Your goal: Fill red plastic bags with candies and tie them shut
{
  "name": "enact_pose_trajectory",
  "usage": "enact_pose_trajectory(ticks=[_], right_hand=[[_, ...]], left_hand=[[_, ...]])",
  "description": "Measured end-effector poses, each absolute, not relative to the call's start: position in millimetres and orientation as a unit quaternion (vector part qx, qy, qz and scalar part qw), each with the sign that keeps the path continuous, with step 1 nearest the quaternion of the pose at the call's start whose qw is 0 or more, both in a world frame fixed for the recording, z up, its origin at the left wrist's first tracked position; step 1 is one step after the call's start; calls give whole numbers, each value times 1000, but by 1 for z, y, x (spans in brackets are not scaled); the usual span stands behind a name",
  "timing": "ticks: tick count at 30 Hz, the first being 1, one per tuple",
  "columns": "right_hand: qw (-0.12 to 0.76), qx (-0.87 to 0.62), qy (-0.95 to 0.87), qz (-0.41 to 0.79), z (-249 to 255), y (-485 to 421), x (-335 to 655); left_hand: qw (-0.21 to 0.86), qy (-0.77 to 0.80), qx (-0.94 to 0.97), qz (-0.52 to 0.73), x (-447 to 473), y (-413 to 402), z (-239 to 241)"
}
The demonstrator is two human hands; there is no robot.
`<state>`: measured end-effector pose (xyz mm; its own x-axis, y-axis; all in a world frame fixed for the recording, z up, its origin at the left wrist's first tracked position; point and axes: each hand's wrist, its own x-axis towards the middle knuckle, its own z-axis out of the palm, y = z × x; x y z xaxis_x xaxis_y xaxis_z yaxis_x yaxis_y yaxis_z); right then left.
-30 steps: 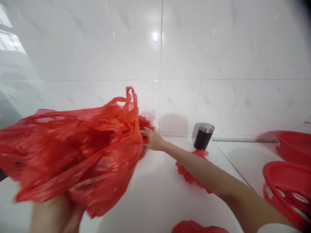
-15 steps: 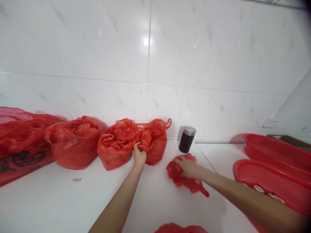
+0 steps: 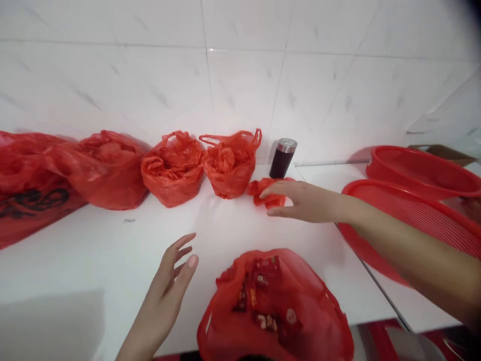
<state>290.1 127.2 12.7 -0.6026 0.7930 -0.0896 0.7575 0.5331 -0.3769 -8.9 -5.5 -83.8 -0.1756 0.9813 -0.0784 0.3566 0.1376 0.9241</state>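
In the head view, your left hand [image 3: 167, 288] is above the white table [image 3: 105, 260], fingers loosely parted and thumb apart, beside a gaping red bag [image 3: 319, 321] at the near edge (dark red packets [image 3: 266, 321] lie inside). Your right hand [image 3: 296, 199], thumb and fingers spread, is over a crumpled bag [image 3: 259, 188]; I cannot tell if they touch. Behind stands a black cup [image 3: 282, 160]. Four bulging bags [image 3: 173, 178] line the wall [image 3: 150, 80] leftward; red basins [image 3: 428, 168] sit right.

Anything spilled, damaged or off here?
Nothing spilled or damaged that I can see. Mildly odd: the crumpled red bag by the black tumbler is slumped low, while the bulkier bags along the wall stand up.
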Motion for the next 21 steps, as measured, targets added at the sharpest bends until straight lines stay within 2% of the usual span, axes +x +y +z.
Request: enact_pose_trajectory(ticks=[3,7,10,12,14,16,17,21], right_hand=[[-6,-461,-860,218,27,62,302],[-84,-532,-811,230,4,-3,319],[-137,-554,-775,272,-14,-24,336],[-75,-561,-759,321,-12,-24,349],[102,-583,-727,348,2,-15,360],[304,-593,-673,321,22,-4,363],[353,-591,-656,309,33,1,362],[358,-562,-684,298,67,-1,343]], left_hand=[[397,668,526,345,-9,-42,-97],[463,633,565,256,-5,-67,-114],[475,591,574,310,-8,-66,-112],[465,576,537,406,-12,-55,-100],[438,547,468,538,-12,-37,-77],[428,473,427,641,-6,-20,-46],[427,435,434,663,0,-13,-30],[400,325,506,692,25,-2,22]])
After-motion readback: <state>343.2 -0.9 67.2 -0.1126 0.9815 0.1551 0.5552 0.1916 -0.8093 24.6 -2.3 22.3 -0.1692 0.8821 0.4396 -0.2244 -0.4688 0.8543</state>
